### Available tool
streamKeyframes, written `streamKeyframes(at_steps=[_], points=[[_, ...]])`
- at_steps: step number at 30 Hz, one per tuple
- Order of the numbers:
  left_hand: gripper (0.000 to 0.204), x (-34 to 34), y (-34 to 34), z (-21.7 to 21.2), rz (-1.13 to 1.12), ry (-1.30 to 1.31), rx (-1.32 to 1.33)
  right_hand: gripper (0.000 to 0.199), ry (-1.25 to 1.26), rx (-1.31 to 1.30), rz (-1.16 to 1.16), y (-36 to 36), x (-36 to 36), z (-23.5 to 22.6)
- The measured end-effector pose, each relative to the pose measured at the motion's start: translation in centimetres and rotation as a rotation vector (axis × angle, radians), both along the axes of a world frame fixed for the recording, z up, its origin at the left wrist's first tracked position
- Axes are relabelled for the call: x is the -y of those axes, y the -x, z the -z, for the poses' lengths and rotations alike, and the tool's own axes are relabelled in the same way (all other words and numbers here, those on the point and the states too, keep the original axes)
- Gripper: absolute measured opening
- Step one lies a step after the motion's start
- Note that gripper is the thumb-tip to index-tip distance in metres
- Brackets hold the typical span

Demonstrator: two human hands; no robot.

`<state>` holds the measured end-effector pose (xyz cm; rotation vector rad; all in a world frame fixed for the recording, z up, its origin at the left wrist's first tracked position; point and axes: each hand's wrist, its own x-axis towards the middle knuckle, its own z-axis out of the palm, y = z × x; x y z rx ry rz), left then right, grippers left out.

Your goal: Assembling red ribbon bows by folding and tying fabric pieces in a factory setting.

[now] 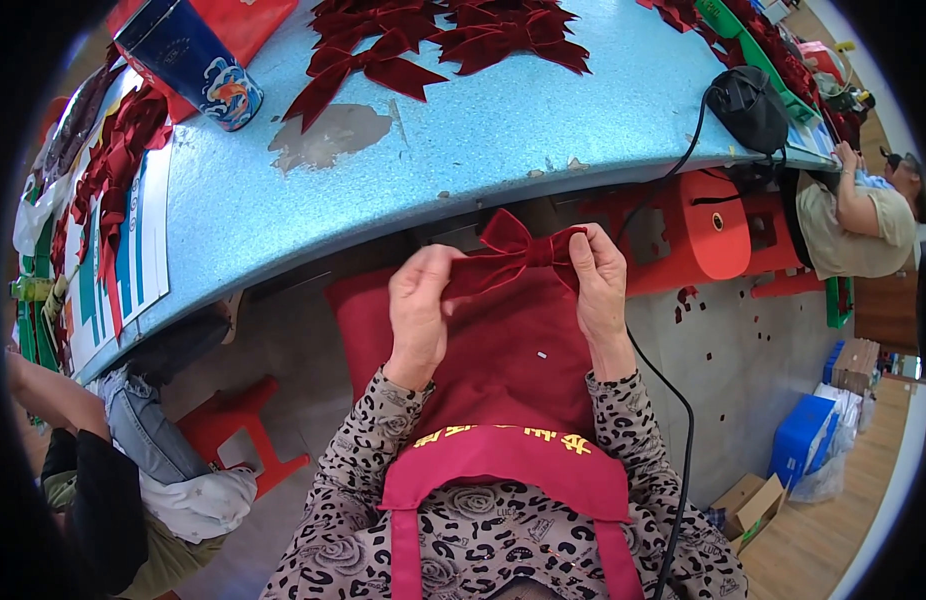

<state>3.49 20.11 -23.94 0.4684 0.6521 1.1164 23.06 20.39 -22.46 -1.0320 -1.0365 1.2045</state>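
Note:
A dark red velvet bow [531, 252] is stretched between my hands, above the red apron [503, 365] on my lap. My left hand [423, 305] pinches the bow's left side, fingers closed on the ribbon. On the other side, my right hand [600, 280] grips the right loop between thumb and fingers. The knot and an upright loop show in the middle. Beyond the table's near edge, several finished-looking bows [368, 65] lie in a cluster on the light blue tabletop [313, 215].
A dark blue tumbler [193, 60] stands at the far left. A black corded device [748, 108] sits at the table's right edge, its cable [688, 420] hanging past my right arm. Red stools [698, 230] are under the table. Other people sit left and right [853, 225].

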Motion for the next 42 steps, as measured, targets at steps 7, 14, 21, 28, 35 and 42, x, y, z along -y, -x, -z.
streamKeyframes(at_steps=[7, 14, 21, 28, 35, 42], points=[[0.016, -1.7, -1.6, -4.7, -0.34, -1.017, -1.275, 0.014, 0.068, 0.118, -0.26, -2.6, -0.6, -1.1], [0.018, -1.6, -5.8, -4.5, 0.464, -0.263, -0.469, 0.009, -0.137, 0.435, 0.01, -6.5, -1.7, -5.2], [0.022, -0.8, -8.9, -5.5, 0.31, -0.048, -0.2, 0.018, -0.079, 0.079, 0.29, -11.7, -1.9, -5.2], [0.017, -0.9, -11.3, -6.9, 0.239, -0.022, -0.15, 0.016, 0.158, -0.02, -0.141, -11.1, 1.5, -5.5], [0.02, -1.3, -11.8, -6.6, 0.239, -0.044, -0.186, 0.008, 0.031, 0.001, 0.32, -9.2, 0.1, -5.3], [0.018, -1.3, -10.4, -6.8, 0.254, -0.061, -0.216, 0.009, -0.266, 0.429, 0.217, -8.9, -1.2, -7.4]])
